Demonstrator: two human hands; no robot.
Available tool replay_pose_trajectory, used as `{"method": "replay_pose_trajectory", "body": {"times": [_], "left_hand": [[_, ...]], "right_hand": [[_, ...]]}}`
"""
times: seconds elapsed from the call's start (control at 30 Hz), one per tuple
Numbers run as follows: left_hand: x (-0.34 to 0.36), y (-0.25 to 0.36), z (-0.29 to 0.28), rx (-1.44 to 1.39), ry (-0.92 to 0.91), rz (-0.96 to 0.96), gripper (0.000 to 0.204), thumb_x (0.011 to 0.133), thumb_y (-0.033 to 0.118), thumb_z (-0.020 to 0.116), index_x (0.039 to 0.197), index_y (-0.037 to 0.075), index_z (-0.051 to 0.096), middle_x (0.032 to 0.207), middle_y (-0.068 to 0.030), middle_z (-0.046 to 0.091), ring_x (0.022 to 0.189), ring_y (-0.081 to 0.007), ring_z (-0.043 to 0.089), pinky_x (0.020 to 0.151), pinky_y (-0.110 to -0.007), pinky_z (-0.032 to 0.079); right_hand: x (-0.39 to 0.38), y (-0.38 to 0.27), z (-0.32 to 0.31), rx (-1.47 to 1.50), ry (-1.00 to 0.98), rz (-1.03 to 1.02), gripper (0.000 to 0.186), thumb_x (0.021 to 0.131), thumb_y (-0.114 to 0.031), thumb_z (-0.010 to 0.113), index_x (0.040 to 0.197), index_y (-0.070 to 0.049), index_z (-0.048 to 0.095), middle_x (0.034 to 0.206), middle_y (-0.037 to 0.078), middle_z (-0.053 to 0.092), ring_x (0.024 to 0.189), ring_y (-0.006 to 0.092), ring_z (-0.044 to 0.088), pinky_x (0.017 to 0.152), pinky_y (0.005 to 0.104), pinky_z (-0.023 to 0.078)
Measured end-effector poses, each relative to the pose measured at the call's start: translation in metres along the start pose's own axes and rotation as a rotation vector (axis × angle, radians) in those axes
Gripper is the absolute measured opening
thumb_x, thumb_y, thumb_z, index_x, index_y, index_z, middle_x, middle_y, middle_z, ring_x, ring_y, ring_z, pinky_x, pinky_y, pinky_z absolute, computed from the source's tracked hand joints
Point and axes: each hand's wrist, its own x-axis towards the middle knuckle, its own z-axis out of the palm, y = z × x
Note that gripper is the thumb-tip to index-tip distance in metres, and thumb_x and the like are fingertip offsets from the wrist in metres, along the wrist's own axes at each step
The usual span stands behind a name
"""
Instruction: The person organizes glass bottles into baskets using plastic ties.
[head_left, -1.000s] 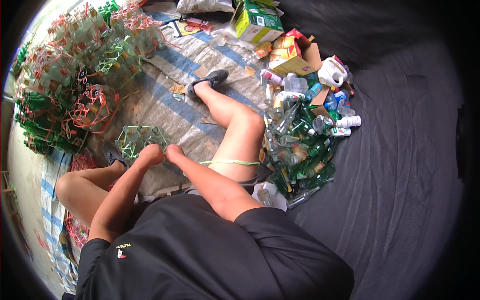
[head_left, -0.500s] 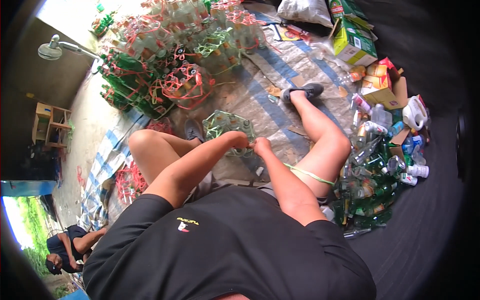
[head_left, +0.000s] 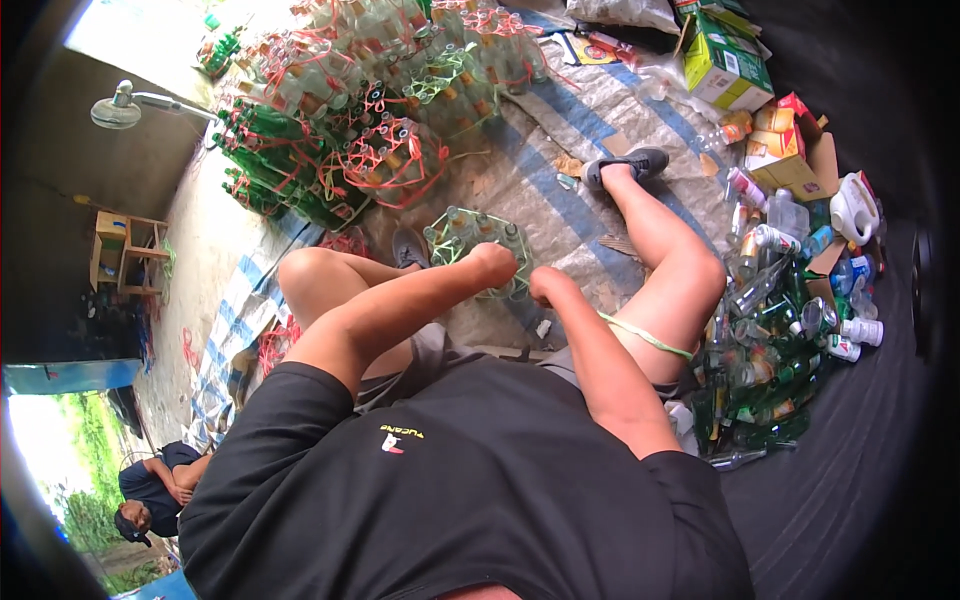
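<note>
A bundle of clear glass bottles (head_left: 470, 226) stands on the ground sheet between my feet, with green plastic twine round it. My left hand (head_left: 495, 263) is closed in a fist at the bundle's near side. Facing it, a short gap to the right, is my right hand (head_left: 543, 284), also closed. Thin green twine shows beside the fists and seems to run into them; its ends are hidden in my fingers. Another length of green twine (head_left: 648, 338) lies across my right thigh.
Tied bottle bundles (head_left: 395, 160) crowd the far left. At the right lies a heap of loose glass bottles (head_left: 750, 385), with cartons (head_left: 790, 165) and a white jug (head_left: 855, 208) beyond. A striped ground sheet (head_left: 545, 140) spreads underneath. Another person (head_left: 160, 490) sits at the lower left.
My hands were together at the near side of the bundle; now they have drawn apart sideways, both still closed. The whole view has shifted slightly.
</note>
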Motion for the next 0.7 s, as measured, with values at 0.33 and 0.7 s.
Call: {"method": "replay_pose_trajectory", "body": {"times": [0.33, 0.7], "left_hand": [[-0.048, -0.008, -0.036, -0.017, 0.083, 0.022, 0.024, 0.084, 0.017, 0.056, 0.096, 0.004, 0.073, 0.108, -0.0160, 0.069, 0.099, -0.0280, 0.068, 0.083, -0.039, 0.055], [-0.039, -0.054, 0.015, -0.271, 0.166, 0.131, 0.020, 0.075, 0.016, 0.058, 0.082, 0.002, 0.070, 0.090, -0.0178, 0.069, 0.092, -0.0325, 0.065, 0.082, -0.042, 0.051]], "right_hand": [[-0.052, -0.030, -0.013, 0.110, 0.297, 0.026, 0.026, 0.070, -0.006, 0.068, 0.095, -0.003, 0.073, 0.105, 0.019, 0.069, 0.101, 0.0322, 0.067, 0.084, 0.0406, 0.055], [-0.071, -0.059, -0.040, 0.157, 0.532, -0.203, 0.024, 0.085, -0.009, 0.051, 0.103, -0.005, 0.066, 0.105, 0.021, 0.067, 0.102, 0.0381, 0.064, 0.086, 0.0466, 0.052]]}}
